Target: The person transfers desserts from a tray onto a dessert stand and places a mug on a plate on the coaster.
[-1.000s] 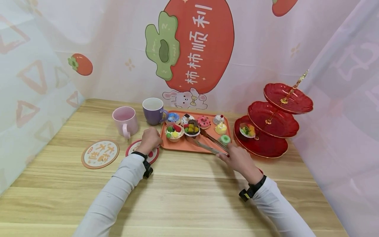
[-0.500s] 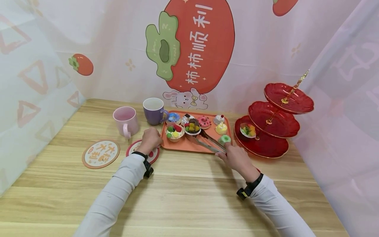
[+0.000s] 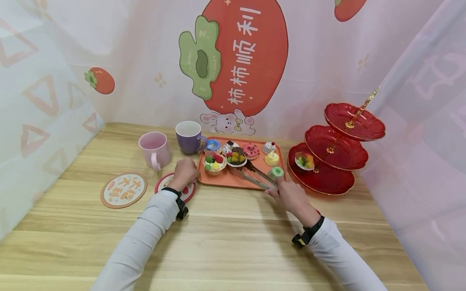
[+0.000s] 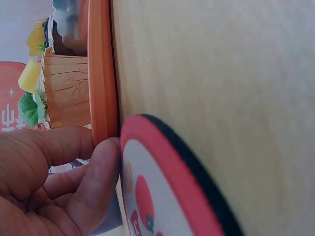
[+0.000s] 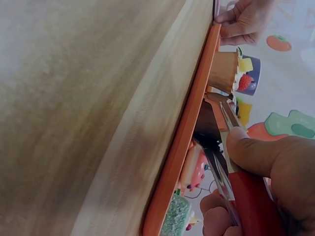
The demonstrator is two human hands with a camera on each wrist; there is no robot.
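Note:
My left hand [image 3: 185, 173] pinches the left front corner of an orange tray [image 4: 102, 73] between thumb and finger. My right hand [image 3: 294, 198] holds metal tongs with a red handle [image 5: 253, 204]. The tips of the tongs [image 3: 256, 178] stand on either side of a dark cupcake [image 3: 236, 157] topped with yellow fruit, on the tray. Whether both tips touch its cup is hard to tell. To its left sits a fruit tart [image 3: 214, 163] in a pale cup. A green roll-shaped cake [image 3: 275, 173] lies close to my right fingers.
On the tray are also a pink doughnut [image 3: 251, 150], a blue doughnut [image 3: 213, 146] and a yellow cake [image 3: 272, 158]. A red three-tier stand [image 3: 336, 147] at right bears a fruit cup [image 3: 304, 161] on its bottom tier. Pink [image 3: 154, 149] and purple [image 3: 188, 137] mugs and coasters [image 3: 123, 190] are at left.
My right hand has shifted slightly to the left with the tongs, whose tips stay at the dark cupcake. The left hand keeps its pinch on the tray corner.

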